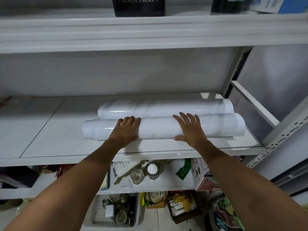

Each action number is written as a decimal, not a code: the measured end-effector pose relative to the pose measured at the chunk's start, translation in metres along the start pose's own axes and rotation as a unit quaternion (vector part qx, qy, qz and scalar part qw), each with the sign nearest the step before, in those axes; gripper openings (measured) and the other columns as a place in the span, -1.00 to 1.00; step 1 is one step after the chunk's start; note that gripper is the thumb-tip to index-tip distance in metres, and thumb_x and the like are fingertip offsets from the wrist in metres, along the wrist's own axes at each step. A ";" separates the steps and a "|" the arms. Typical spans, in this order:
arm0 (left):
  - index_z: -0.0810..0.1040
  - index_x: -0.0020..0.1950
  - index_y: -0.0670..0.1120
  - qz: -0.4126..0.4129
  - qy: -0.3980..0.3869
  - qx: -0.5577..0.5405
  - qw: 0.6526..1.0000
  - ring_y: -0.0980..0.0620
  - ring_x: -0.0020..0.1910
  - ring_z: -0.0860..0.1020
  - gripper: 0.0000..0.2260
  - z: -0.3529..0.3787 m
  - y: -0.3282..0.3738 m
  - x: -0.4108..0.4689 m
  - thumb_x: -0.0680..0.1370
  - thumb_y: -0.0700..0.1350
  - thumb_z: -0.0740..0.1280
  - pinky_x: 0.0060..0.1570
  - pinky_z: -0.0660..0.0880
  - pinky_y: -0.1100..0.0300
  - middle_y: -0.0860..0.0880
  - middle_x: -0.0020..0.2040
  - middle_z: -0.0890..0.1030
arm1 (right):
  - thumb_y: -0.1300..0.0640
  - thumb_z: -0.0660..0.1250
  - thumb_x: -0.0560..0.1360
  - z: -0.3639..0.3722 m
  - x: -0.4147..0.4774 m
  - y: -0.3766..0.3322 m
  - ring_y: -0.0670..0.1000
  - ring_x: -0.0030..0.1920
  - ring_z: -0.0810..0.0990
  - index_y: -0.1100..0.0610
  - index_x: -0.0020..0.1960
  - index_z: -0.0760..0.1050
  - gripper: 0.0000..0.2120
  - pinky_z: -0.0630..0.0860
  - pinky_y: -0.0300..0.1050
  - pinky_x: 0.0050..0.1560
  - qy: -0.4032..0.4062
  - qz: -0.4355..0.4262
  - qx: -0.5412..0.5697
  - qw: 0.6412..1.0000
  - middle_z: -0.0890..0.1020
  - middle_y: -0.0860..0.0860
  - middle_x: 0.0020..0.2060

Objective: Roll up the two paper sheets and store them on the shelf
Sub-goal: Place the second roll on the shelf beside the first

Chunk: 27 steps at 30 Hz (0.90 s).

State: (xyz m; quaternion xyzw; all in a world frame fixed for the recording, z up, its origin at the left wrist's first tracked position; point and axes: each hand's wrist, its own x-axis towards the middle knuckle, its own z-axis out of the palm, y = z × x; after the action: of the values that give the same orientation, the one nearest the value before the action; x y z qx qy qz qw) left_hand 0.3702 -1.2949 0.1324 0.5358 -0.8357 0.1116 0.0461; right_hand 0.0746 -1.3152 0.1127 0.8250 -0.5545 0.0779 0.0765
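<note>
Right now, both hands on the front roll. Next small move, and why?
Probably lift both hands off and draw back. The front roll lies flat on the shelf, snug against the back roll, well inside the front edge. The left hand and right hand only rest on top, fingers spread, so nothing seems left to place.

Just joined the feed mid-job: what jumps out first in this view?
Two glossy white rolled paper sheets lie side by side on the white middle shelf: the front roll and the back roll touching behind it. Both hands rest palm-down on the front roll, left hand near its left end, right hand right of centre. Above, a black box with white lettering stands on the upper shelf.
</note>
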 end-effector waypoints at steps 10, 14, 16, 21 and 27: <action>0.30 0.36 -0.14 -0.001 0.018 -0.046 0.999 -0.21 0.25 0.42 -0.29 -0.003 0.003 -0.001 0.31 0.04 0.50 0.24 0.33 -0.08 -0.18 0.29 0.44 | -0.35 0.31 0.34 -0.011 -0.005 0.002 0.19 0.46 0.13 0.00 0.50 0.06 -0.12 -0.05 0.20 0.44 0.013 -0.018 -0.012 1.000 0.20 0.05 0.48; 0.31 0.38 -0.15 0.000 0.018 -0.059 0.998 -0.21 0.25 0.41 -0.31 -0.005 0.009 -0.001 0.32 -0.02 0.49 0.24 0.32 -0.08 -0.18 0.30 0.43 | -0.32 0.29 0.38 -0.017 -0.006 0.000 0.15 0.45 0.14 0.00 0.49 0.06 -0.17 -0.03 0.14 0.46 0.004 -0.021 0.006 1.000 0.22 0.02 0.47; 0.29 0.39 -0.13 0.000 0.019 -0.063 0.998 -0.20 0.28 0.38 -0.30 -0.005 0.010 -0.001 0.33 -0.01 0.48 0.25 0.31 -0.06 -0.16 0.32 0.41 | -0.32 0.29 0.38 -0.018 -0.007 0.000 0.14 0.45 0.14 0.00 0.49 0.07 -0.18 -0.03 0.13 0.46 0.007 -0.028 0.014 1.000 0.23 0.01 0.46; 0.23 0.43 -0.09 -0.007 0.005 -0.078 0.997 -0.16 0.35 0.30 -0.28 -0.004 0.013 -0.001 0.37 0.09 0.43 0.31 0.22 -0.04 -0.12 0.38 0.34 | -0.30 0.31 0.37 -0.021 -0.010 -0.001 0.14 0.44 0.16 0.00 0.49 0.08 -0.18 -0.01 0.13 0.46 0.002 -0.028 0.024 0.999 0.23 0.01 0.46; 0.22 0.43 -0.07 -0.008 0.005 -0.085 0.996 -0.15 0.36 0.28 -0.31 -0.005 0.016 -0.002 0.40 0.13 0.40 0.33 0.20 -0.03 -0.11 0.39 0.32 | -0.28 0.35 0.35 -0.024 -0.015 -0.004 0.13 0.42 0.20 0.00 0.48 0.12 -0.17 0.01 0.11 0.46 0.005 -0.047 0.047 0.998 0.26 0.01 0.45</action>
State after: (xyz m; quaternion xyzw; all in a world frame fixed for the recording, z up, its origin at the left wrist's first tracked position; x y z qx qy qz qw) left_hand 0.3563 -1.2852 0.1343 0.5360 -0.8376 0.0426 0.0964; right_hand 0.0723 -1.2953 0.1328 0.8521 -0.5109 0.1045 0.0444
